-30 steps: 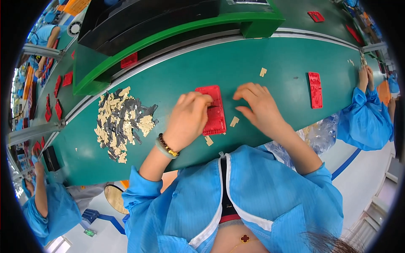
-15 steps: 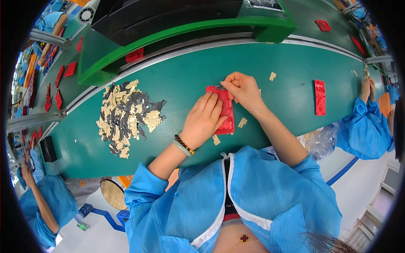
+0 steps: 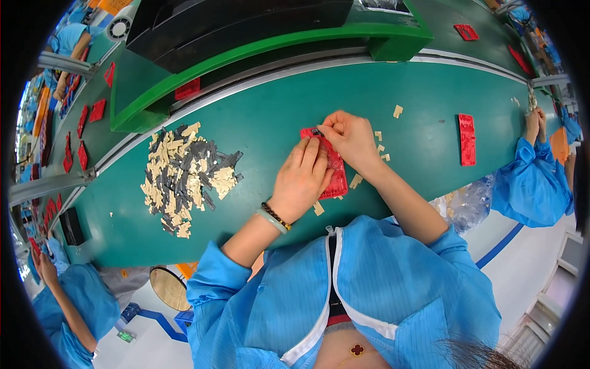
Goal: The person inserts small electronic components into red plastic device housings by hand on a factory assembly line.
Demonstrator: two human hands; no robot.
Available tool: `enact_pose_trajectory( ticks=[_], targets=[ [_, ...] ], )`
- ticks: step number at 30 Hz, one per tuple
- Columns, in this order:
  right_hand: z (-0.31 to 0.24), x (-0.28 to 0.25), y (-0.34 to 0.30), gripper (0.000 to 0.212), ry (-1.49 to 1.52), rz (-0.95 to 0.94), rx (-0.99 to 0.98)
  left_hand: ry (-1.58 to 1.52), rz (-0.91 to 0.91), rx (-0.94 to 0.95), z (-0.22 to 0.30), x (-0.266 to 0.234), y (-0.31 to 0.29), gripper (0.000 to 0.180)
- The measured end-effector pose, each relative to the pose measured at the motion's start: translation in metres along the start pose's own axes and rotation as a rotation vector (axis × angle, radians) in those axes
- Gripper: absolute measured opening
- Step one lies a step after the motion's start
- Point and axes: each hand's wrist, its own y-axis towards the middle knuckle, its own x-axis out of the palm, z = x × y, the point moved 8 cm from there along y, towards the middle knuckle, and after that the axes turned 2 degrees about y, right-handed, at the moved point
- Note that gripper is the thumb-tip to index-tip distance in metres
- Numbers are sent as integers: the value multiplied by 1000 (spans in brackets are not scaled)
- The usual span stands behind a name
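A red plastic case [image 3: 335, 182] lies on the green table in front of me, its far end angled slightly left. My left hand [image 3: 301, 175] rests over its left side, fingers bent on top and thumb along the near part, holding it down. At the far end, my right hand [image 3: 345, 136] pinches a small dark strip [image 3: 316, 131] against the case; the fingertips hide most of it. Left of my hands sits a heap of flat dark grey and cream pieces [image 3: 187, 178]. Several loose cream pieces [image 3: 356, 181] lie around the case.
Another red case [image 3: 467, 140] lies to the right. Beyond the table's metal rail stands a green frame [image 3: 276, 46] with black boxes [image 3: 239, 24]. More red parts [image 3: 97, 111] lie at the far left. Co-workers in blue sit at left and right [image 3: 530, 184].
My right hand has shifted slightly left and nearer along the case's far end, covering more of the dark strip. My left hand stays on the case. The view has tilted a little.
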Motion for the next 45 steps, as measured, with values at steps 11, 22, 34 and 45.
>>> enact_pose_trajectory(
  ticks=[11,22,34,45],
  targets=[
    [-28,-21,-20,9,-288,108,-342,-104,-51,15,-5,-2,12,37],
    [-46,-38,-92,17,-412,-97,-608,6,-102,-40,-2,-1,35,51],
    [-61,-9,-82,22,-514,-83,-988,-30,-38,-296,-28,-40,13,71],
    [-65,-20,38,35,-673,301,-908,664,-38,-565,-159,-86,-104,58]
  ],
)
